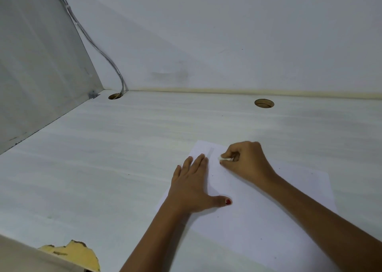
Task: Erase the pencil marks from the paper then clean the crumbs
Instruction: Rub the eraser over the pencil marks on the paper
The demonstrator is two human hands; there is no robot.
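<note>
On pale tabletop (103, 158), front right: white paper sheet (258, 209); left hand (192, 187) on sheet's left edge, right hand (246, 162) with small white eraser (224, 158) at sheet's far corner.

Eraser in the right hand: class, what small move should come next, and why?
Probably a short rubbing stroke leftward onto the faint grey strip. The right hand pinches the eraser over the paper just beside that strip, and the left hand presses the paper flat, so it should not slide.
</note>
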